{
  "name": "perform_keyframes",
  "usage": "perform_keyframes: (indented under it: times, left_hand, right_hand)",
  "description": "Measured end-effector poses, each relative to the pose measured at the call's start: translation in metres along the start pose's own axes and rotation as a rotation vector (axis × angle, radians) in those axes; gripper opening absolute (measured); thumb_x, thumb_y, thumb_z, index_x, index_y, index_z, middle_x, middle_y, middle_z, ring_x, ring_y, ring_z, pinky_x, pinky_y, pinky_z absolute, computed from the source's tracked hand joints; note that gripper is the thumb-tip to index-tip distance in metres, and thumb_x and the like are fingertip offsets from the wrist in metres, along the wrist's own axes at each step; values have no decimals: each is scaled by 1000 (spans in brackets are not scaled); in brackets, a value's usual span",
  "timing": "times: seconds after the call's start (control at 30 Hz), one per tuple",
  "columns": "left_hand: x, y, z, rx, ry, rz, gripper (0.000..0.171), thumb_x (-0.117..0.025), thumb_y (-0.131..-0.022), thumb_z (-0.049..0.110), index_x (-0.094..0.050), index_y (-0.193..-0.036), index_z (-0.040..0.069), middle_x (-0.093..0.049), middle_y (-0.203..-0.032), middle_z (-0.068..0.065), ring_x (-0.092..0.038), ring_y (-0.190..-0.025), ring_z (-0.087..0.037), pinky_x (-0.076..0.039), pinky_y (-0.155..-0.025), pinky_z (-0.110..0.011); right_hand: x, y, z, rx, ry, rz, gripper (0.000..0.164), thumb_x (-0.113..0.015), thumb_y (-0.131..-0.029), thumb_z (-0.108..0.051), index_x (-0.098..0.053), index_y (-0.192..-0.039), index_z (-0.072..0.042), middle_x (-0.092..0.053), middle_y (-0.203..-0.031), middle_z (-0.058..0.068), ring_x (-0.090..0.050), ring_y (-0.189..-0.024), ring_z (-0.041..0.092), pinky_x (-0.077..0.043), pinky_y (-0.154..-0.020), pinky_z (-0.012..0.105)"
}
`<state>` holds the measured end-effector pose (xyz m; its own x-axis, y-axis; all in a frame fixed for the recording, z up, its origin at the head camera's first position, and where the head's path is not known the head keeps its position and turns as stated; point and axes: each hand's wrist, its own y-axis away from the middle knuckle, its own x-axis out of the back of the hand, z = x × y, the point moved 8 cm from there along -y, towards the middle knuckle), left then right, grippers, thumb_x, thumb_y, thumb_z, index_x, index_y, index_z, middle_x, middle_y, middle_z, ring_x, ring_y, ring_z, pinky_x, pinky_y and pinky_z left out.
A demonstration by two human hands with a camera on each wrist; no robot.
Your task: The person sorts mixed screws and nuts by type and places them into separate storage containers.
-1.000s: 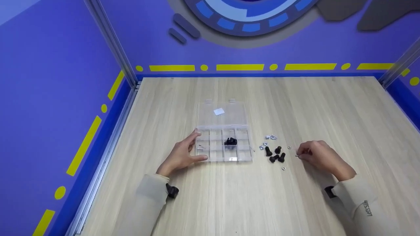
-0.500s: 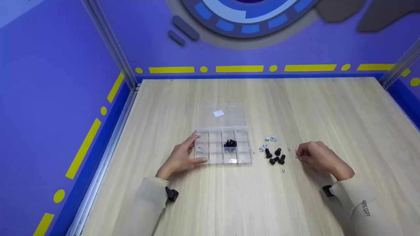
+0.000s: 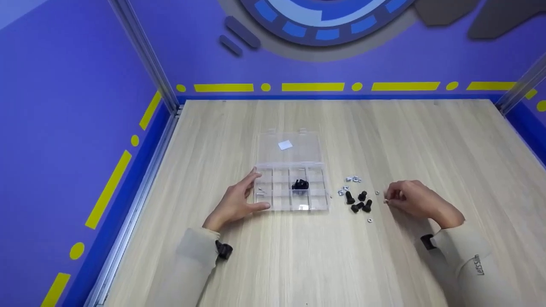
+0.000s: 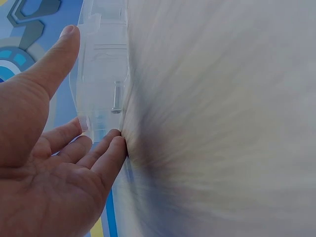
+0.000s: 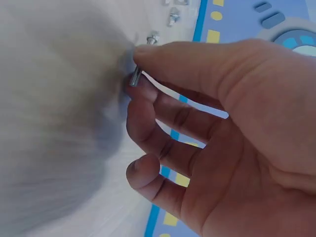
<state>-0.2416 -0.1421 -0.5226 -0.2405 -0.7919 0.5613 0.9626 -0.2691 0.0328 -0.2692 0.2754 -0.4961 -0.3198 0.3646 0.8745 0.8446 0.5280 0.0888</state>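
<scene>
A clear plastic compartment box lies on the table with its lid folded back. At its left end, my left hand rests with spread fingers, the thumb on the front edge and fingertips on the left side. Small silver screws lie in the left front compartment; black parts sit in a middle one. To the right, my right hand pinches a small silver screw between thumb and index finger, just above the table. The other fingers curl loosely.
Several black bolts lie between the box and my right hand. Beyond them are several silver pieces. Small nuts lie close by. A purple-blue panel borders the table's back edge.
My right hand still pinches the screw, which has shifted slightly in its fingertips. The left hand and box stay in place; the head view has tilted slightly.
</scene>
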Motion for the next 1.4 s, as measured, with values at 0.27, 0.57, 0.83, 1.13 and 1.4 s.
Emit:
perform_keyframes:
  times: [0.27,0.57,0.83,1.13,1.4]
  left_hand:
    - [1,-1,1,-2,0,-4,85,-90,-81,23,-45,-152,8,-19,-170,-7,-39,-146,-30,-37,-119,-37]
    - [-1,0,1,-8,17,-15,89,-89,-83,24,-41,-156,6,-17,-170,-9,-37,-148,-30,-37,-118,-36]
    - [-1,-2,-1,1,13,-13,89,-89,-83,23,-41,-156,6,-17,-170,-8,-36,-149,-28,-35,-120,-35]
    - [-2,-2,-1,-17,42,-11,89,-89,-82,23,-41,-155,5,-17,-170,-11,-38,-147,-31,-35,-119,-35]
    - [0,0,1,-25,34,3,89,-90,-82,24,-43,-155,5,-20,-169,-11,-39,-146,-31,-36,-119,-37]
  right_hand:
    - [18,-19,-35,115,46,61,28,-64,-92,11,-76,-110,-6,-74,-97,7,-66,-82,18,-58,-71,36]
    - [23,-52,-77,176,-15,184,23,-66,-93,10,-76,-109,-3,-75,-90,9,-69,-70,14,-58,-61,29]
    - [14,-81,-129,316,-74,250,26,-68,-92,10,-76,-113,-4,-76,-98,6,-71,-82,14,-62,-72,30]
    - [-2,-103,-181,491,-74,283,16,-68,-93,8,-72,-102,-6,-74,-95,4,-71,-81,16,-62,-69,30]
    - [-20,-116,-202,477,-31,190,12,-68,-96,1,-76,-102,-6,-75,-97,5,-69,-84,13,-61,-75,30]
